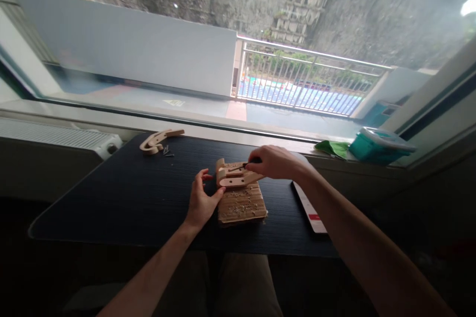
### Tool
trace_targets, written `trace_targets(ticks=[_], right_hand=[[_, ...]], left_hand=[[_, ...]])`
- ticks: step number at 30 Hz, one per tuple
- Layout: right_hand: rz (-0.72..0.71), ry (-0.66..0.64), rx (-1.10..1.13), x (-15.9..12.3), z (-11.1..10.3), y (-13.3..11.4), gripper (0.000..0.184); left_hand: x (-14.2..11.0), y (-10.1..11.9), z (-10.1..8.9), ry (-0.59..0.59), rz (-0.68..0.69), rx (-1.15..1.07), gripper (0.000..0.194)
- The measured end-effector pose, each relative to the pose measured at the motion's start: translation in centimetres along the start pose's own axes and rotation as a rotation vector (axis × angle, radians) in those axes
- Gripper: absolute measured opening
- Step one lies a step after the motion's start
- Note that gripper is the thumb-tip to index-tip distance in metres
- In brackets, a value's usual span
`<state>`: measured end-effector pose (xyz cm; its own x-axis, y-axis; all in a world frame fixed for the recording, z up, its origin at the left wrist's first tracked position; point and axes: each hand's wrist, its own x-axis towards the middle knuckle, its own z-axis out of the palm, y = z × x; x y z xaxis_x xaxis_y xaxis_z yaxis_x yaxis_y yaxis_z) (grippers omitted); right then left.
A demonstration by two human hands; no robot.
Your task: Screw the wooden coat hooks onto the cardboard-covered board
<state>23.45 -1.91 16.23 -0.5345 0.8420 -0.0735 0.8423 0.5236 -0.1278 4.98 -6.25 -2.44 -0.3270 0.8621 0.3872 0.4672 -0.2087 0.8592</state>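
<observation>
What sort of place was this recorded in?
Indoors, likely a work spot beside a large window: a dark table stands before it, a white radiator sits at the picture's left, and a metal railing shows outside.

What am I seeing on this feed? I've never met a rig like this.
There's no machine: these are a person's own bare hands, in one picture from a head-worn camera looking forward and down. The right hand grips a thin, dark-handled tool over a pale wooden piece on a ridged brown block. The left hand is open beside them, thumb at the block's edge. The dark table also bears another curved wooden part and some screws.
</observation>
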Motion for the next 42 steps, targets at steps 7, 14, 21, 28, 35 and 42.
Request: trace_targets(ticks=[7, 14, 21, 28, 35, 42], right_hand=[[0.171, 0.261, 0.542, -2.9, 8.6, 3.5, 0.039], [0.214, 0.680, 0.742, -2.1, 11.5, 2.1, 0.037], [0.089, 0.710, 0.762, -4.7, 9.2, -1.0, 0.030], [0.093, 0.687, 0.609, -9.8, 10.2, -5.2, 0.024], [0.007, 0.612, 0.449, -11.1, 12.2, -8.3, 0.020], [-0.001, 0.638, 0.227, -11.8, 11.4, -8.8, 0.020]], left_hand=[[-0.6, 2.0, -1.2, -0.279, -0.063, 0.219, 0.039], [-1.0, 4.5, 0.0, -0.354, -0.157, -0.081, 0.036], [-1.3, 5.1, -1.1, -0.272, -0.613, -0.799, 0.038], [-4.4, 2.9, -4.1, -0.115, -0.567, -0.957, 0.046], [-5.7, 1.8, -4.8, -0.175, -0.437, -0.884, 0.044], [-6.1, 2.3, -4.9, -0.184, -0.406, -0.845, 0.047]])
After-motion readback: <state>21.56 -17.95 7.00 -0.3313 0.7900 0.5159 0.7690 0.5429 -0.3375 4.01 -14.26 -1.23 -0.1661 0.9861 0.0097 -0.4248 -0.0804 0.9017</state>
